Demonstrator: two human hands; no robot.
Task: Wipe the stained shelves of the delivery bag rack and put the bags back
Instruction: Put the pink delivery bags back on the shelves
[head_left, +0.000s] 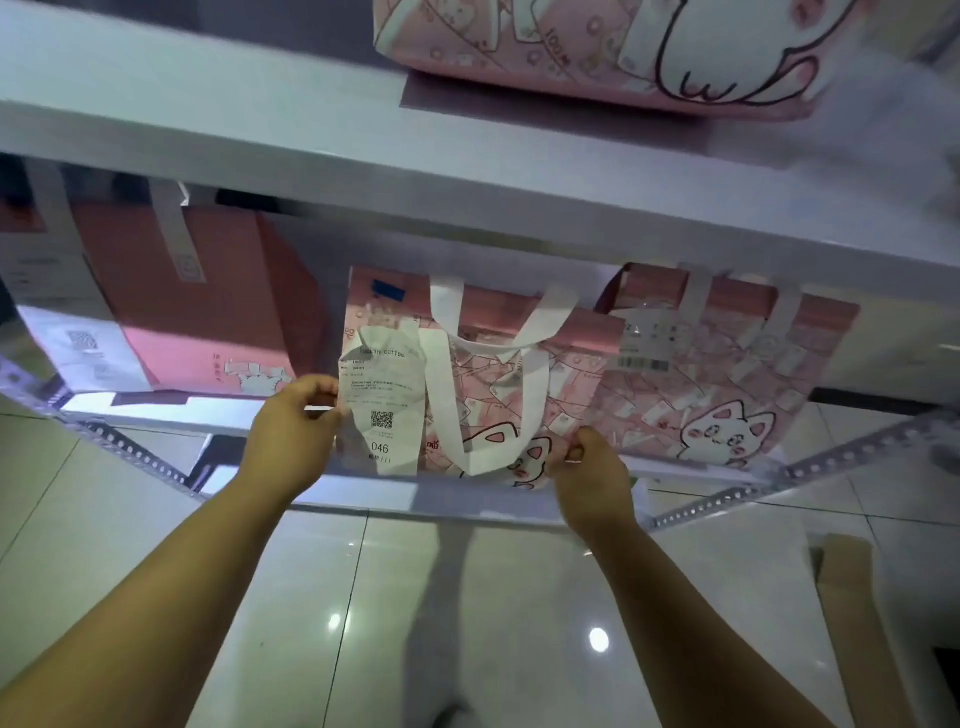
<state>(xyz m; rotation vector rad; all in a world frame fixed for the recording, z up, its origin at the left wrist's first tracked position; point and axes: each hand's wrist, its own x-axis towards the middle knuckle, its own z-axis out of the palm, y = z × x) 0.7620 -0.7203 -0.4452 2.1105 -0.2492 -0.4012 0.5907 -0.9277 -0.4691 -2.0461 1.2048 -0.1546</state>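
A pink cat-print delivery bag (483, 384) with white handles and a white receipt (382, 395) numbered 046 stands at the front of the lower white shelf (363, 493). My left hand (296, 431) grips the bag's lower left edge beside the receipt. Its lower right corner is pinched by my right hand (589, 473). A second cat-print bag (727, 374) stands close to its right. A plain pink bag (208, 306) with a white label stands to the left.
The upper white shelf (260, 119) carries another cat-print bag (597, 47). Perforated metal rack rails (779, 483) frame the lower shelf. Glossy tiled floor (363, 623) lies below, with a brown cardboard piece (857, 613) at the lower right.
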